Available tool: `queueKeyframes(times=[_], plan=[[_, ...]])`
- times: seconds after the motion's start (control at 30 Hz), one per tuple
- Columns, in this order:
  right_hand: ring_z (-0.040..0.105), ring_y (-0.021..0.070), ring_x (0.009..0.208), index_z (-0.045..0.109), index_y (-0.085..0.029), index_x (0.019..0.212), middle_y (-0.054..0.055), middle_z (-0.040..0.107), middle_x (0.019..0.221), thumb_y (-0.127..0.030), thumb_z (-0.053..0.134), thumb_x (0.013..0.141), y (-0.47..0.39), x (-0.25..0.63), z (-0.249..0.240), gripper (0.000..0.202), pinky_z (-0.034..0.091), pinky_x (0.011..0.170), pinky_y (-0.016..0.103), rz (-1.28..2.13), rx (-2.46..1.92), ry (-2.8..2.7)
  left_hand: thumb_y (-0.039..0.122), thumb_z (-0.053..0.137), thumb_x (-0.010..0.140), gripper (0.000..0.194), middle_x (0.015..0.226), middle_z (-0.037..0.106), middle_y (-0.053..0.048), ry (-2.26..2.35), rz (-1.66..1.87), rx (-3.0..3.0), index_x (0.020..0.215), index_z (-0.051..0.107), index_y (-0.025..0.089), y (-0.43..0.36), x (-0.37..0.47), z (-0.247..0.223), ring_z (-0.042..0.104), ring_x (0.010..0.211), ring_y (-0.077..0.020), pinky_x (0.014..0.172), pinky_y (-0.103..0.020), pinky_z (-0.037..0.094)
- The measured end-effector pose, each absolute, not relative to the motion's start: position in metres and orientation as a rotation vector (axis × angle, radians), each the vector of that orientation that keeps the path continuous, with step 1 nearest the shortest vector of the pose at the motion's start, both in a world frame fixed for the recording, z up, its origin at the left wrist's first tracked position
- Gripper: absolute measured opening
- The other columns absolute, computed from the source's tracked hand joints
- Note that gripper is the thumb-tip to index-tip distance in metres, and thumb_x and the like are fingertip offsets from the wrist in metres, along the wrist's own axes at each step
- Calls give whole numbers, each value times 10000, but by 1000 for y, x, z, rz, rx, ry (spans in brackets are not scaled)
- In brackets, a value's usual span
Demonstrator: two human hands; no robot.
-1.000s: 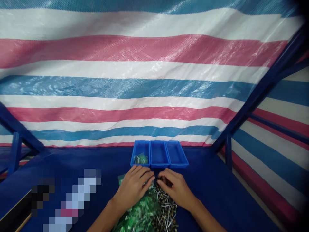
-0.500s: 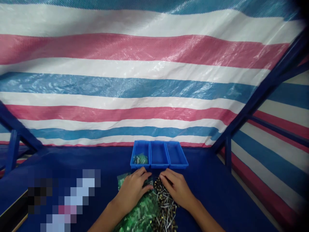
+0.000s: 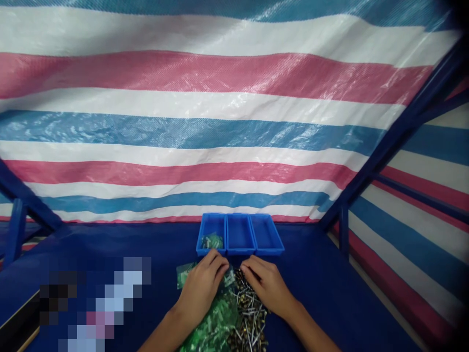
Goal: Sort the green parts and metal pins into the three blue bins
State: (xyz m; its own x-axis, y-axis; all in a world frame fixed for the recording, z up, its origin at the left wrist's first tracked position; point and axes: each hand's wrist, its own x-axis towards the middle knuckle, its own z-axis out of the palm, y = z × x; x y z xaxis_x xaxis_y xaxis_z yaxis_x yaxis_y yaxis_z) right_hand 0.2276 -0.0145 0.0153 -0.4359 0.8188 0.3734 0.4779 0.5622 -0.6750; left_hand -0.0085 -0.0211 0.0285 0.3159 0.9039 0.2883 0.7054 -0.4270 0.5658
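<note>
My left hand [image 3: 201, 282] and right hand [image 3: 269, 285] have curled fingers; I can't tell whether either grips anything. Green packets [image 3: 217, 320] lie by the left, metal pieces [image 3: 252, 326] by the right; I'd pinch lightly, keeping heaps apart.

A great striped sheet [image 3: 205, 73] hung behind everything, its red, white and blue bands creased and shining where the light struck. A second striped sheet [image 3: 399, 259] closed off the right side, dimmer, behind a slanting dark blue beam [image 3: 388, 142] and a thinner rail [image 3: 425, 198]. Another beam [image 3: 31, 198] slanted at the left. On the blue tabletop [image 3: 120, 239], toward the near left, lay a black, tan-edged object [image 3: 16, 325], partly blurred, beside a pale strip [image 3: 113, 298] blurred into blocks.
</note>
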Motion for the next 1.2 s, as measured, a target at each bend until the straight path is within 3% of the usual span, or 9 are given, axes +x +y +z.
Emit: queueKeyframes(times=[0.2, 0.47, 0.57, 0.7, 0.8, 0.97, 1.2], plan=[[617, 173, 750, 697, -254, 1123, 4, 640, 869, -356, 592, 1093, -15, 228, 17, 149, 427, 687, 289, 668, -1042, -2141, 355, 437, 1147, 231, 1078, 663, -19, 1379, 1038, 2089, 1082, 641, 270, -27, -3, 31, 688, 887, -199, 788, -301, 515], [629, 182, 843, 656, -254, 1055, 12, 654, 930, -322, 496, 1132, -16, 225, 21, 191, 444, 772, 290, 731, -1002, -2032, 417, 408, 1151, 269, 1036, 662, -31, 1342, 1097, 1960, 1068, 607, 257, -28, 0, 34, 653, 869, -212, 797, -313, 496], [607, 177, 834, 622, -251, 1032, 8, 631, 932, -339, 461, 1142, -17, 224, 21, 214, 435, 770, 293, 754, -1009, -1983, 436, 418, 1144, 265, 908, 672, -8, 1344, 1018, 1921, 1091, 608, 259, -28, 0, 31, 646, 765, -204, 731, -304, 489], [549, 170, 783, 573, -249, 1014, -12, 565, 873, -375, 431, 1149, -16, 225, 17, 232, 421, 745, 292, 786, -1075, -1877, 422, 574, 1079, 205, 917, 702, 6, 1296, 995, 1860, 1219, 583, 272, -28, 0, 21, 659, 748, -196, 708, -296, 502], [521, 160, 739, 568, -249, 1040, -26, 545, 844, -406, 465, 1136, -15, 225, 14, 211, 405, 707, 286, 829, -1102, -1816, 377, 652, 1033, 386, 1040, 710, 2, 1246, 1024, 1828, 1378, 498, 301, -28, 1, 15, 663, 787, -189, 730, -297, 516], [563, 160, 762, 561, -247, 1065, -15, 597, 896, -440, 558, 1098, -15, 223, 13, 196, 431, 699, 277, 946, -1069, -1696, 386, 596, 1068, 499, 1011, 691, 8, 1224, 972, 1843, 1518, 390, 326, -29, 1, 16, 661, 809, -195, 748, -306, 512], [554, 154, 729, 586, -257, 1166, -8, 613, 931, -421, 611, 1062, -18, 221, 15, 196, 436, 689, 282, 907, -1062, -1764, 421, 554, 1088, 452, 871, 596, 32, 1275, 958, 1851, 1512, 436, 318, -29, 1, 15, 647, 769, -205, 710, -304, 489]])
